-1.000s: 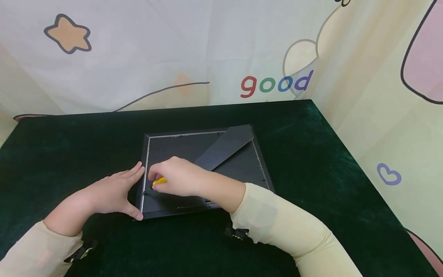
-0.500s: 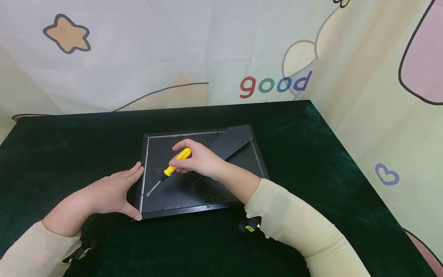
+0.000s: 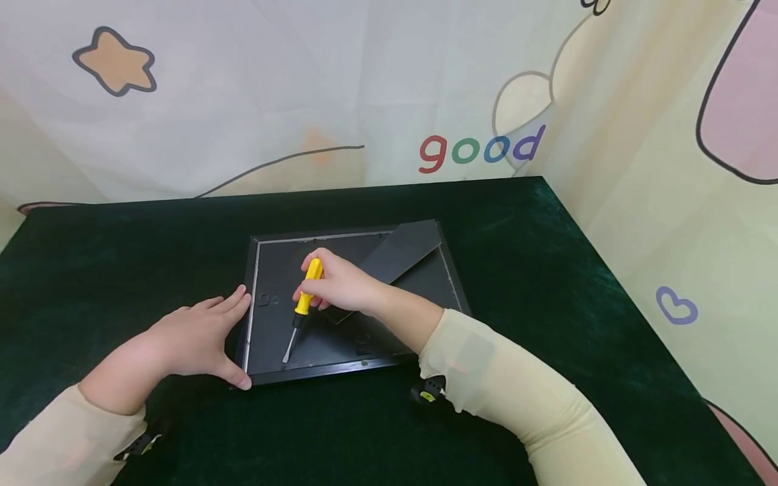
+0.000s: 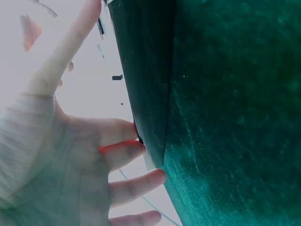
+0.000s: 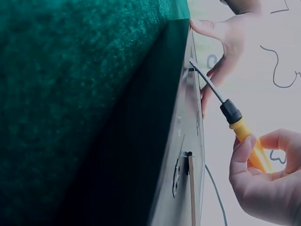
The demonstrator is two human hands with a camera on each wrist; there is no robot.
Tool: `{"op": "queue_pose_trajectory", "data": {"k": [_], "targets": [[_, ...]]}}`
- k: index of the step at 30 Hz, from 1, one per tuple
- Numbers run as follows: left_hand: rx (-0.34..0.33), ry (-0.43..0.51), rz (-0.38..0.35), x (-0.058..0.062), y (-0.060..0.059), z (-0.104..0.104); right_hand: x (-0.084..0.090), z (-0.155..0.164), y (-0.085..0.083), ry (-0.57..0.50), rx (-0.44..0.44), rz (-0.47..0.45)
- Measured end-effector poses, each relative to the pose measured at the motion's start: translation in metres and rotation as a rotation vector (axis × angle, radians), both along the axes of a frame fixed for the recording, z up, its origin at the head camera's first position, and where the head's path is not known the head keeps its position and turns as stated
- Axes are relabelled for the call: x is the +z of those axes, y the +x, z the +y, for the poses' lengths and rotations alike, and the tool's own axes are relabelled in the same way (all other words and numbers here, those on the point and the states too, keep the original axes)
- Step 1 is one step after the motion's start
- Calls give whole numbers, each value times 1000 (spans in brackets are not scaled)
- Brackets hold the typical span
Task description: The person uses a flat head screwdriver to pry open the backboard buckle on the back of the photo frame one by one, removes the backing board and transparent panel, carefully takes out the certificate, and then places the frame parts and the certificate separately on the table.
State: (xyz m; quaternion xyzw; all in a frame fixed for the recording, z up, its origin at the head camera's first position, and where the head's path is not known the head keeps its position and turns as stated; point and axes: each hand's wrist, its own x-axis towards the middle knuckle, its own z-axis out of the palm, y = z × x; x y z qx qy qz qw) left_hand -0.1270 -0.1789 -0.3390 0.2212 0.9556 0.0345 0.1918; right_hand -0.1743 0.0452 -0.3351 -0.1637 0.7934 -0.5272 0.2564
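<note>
A black picture frame (image 3: 328, 368) lies back side up on the dark green cloth, its easel stand (image 3: 410, 246) slanting from the far right corner. My left hand (image 3: 191, 344) spreads along the frame's left edge, thumb at the near corner and fingertips higher up the side. In the left wrist view the fingers (image 4: 136, 186) are extended at the frame edge. Between thumb and fingers my right hand (image 3: 343, 283) grips a flathead screwdriver (image 3: 308, 293) by its yellow handle. The screwdriver's blade (image 5: 207, 82) points down at the near edge of the backing, close to a small dark tab.
The green cloth (image 3: 547, 378) covers the table around the frame. A printed curtain (image 3: 273, 101) hangs behind the table and along its right side. Small metal hangers and tabs stand on the frame's back.
My right hand lifted the screwdriver from the frame's left side, then brought its tip right and nearer, to the near edge. The left hand stayed at the left edge.
</note>
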Motion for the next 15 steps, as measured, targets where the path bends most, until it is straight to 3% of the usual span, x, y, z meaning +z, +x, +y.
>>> {"op": "queue_pose_trajectory", "data": {"k": [15], "targets": [[-6, -12, 30, -2, 1, 5, -1, -11, -3, 119, 27, 54]]}}
